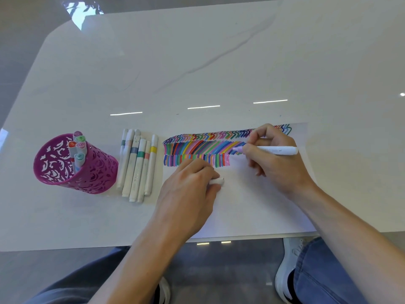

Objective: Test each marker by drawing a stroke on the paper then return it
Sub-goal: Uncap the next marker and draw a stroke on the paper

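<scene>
A white sheet of paper [252,205] lies at the table's near edge, its top covered with rows of coloured strokes [203,148]. My right hand [276,161] grips a white marker [278,150] with its pink tip pointing left, just above the paper beside the last pink stroke. My left hand [188,187] rests on the paper, fingers closed around a white marker cap [217,181]. Several white markers [138,165] lie side by side to the left of the paper. A purple cut-out cup [74,167] at the far left holds several more markers.
The white marble table [197,62] stretches far back and to both sides. Its near edge runs just below the paper. Below it are my knees in jeans and a white shoe [291,260] on the grey floor.
</scene>
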